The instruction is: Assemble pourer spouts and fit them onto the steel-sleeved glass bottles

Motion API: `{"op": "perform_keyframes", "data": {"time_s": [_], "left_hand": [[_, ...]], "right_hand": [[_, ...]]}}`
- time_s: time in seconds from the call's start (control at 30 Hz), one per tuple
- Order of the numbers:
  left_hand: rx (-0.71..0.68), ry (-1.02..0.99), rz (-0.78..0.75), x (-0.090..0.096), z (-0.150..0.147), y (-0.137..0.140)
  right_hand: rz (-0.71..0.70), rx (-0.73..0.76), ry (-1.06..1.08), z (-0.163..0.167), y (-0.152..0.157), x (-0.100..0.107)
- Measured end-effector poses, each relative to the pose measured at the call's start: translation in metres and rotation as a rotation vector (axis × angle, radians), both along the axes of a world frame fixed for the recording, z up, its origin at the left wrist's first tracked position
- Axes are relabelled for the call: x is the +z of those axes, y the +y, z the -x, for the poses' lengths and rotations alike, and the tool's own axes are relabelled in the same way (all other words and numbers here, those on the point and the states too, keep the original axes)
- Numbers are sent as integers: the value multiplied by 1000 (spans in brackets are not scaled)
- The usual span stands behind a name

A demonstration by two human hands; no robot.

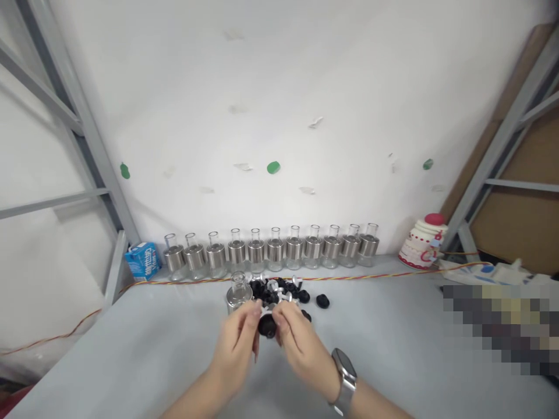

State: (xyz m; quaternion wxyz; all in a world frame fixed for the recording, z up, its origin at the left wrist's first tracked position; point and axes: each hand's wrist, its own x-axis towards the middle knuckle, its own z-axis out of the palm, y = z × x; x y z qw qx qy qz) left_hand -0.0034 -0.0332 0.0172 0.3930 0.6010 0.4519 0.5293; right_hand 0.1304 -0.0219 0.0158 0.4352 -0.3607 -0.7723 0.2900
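Note:
Between my hands, above the grey table, is a round black stopper (268,326). The fingers of my left hand (238,337) close on its left side. My right hand (299,337), with a watch on the wrist, pinches it from the right. Just behind my left hand stands a glass bottle (238,291) with a metal band, partly covered by the fingers. A pile of black stoppers and clear plastic pieces (279,286) lies behind both hands. One black stopper (322,301) sits apart to the right of the pile.
Several banded glass bottles (275,249) line the wall. A blue carton (144,261) stands left, a white and red jar (423,241) right. A red-yellow twisted wire (349,277) crosses the table (166,343). Grey metal frames (87,134) rise at both sides.

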Motion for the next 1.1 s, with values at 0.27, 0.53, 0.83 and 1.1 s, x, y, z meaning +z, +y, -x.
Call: {"op": "perform_keyframes", "data": {"time_s": [0.27,0.53,0.83,1.1], "left_hand": [[-147,195,-160,9,1,-7],[-172,193,-154,6,3,-7],[-61,295,-77,1,0,-3],[-130,299,-214,-2,-2,-10]], "right_hand": [[405,78,484,7,3,-5],[422,45,497,9,4,-7],[28,-60,80,0,2,-11],[-59,26,144,-5,-4,-12]]}}
